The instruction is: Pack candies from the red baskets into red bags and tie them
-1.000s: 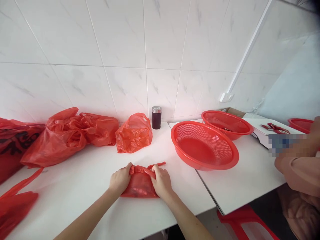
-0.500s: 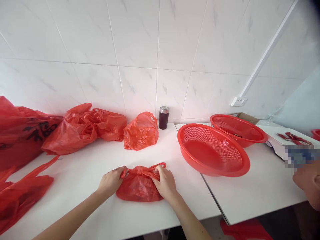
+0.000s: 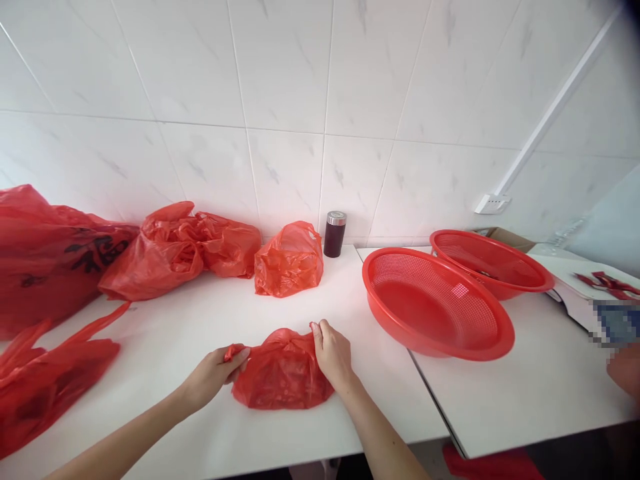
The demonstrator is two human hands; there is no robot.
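Note:
A filled red plastic bag [image 3: 285, 377] sits on the white table [image 3: 200, 427] in front of me, its contents only dimly visible through the film. My left hand [image 3: 215, 375] pinches one upper corner, with a bit of red plastic poking out between thumb and fingers. On the opposite side, my right hand [image 3: 331, 350] is closed on the other top corner. The bag's upper edge is stretched between both hands, and its bottom rests on the table.
Other red bags [image 3: 150, 260] line the wall at left, with a smaller one [image 3: 290, 260] beside a dark tumbler [image 3: 335, 235]. Nearer left lies another bag [image 3: 65, 377]. Two red colanders [image 3: 435, 347] stand right, near a white scale [image 3: 565, 267]. Another person's hand [image 3: 624, 368] shows at far right.
The knotted-looking gather at the bag's top has spread out, and its handles are pulled apart. My left hand has shifted left and slightly down. The view has turned slightly left.

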